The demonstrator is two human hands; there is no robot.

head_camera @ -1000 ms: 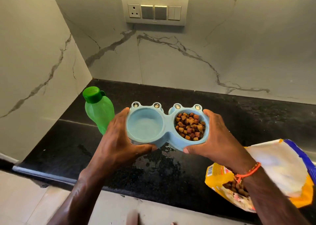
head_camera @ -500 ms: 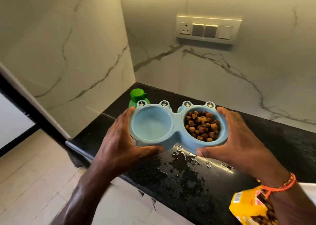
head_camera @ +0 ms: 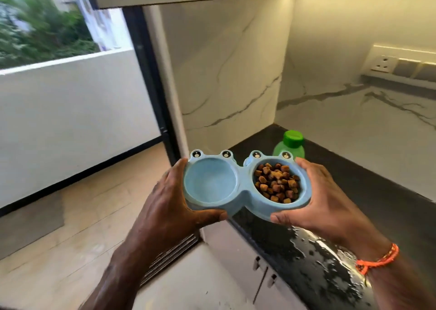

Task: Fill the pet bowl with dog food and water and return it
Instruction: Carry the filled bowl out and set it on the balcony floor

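We are finding no readable text, label, brand or number anywhere around the pet bowl (head_camera: 245,187) we are viewing.

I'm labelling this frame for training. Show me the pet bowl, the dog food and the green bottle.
pet bowl (head_camera: 210,184): head view, floor of its left compartment.
dog food (head_camera: 277,183): head view, middle of the kibble pile.
green bottle (head_camera: 293,139): head view, top of its cap.
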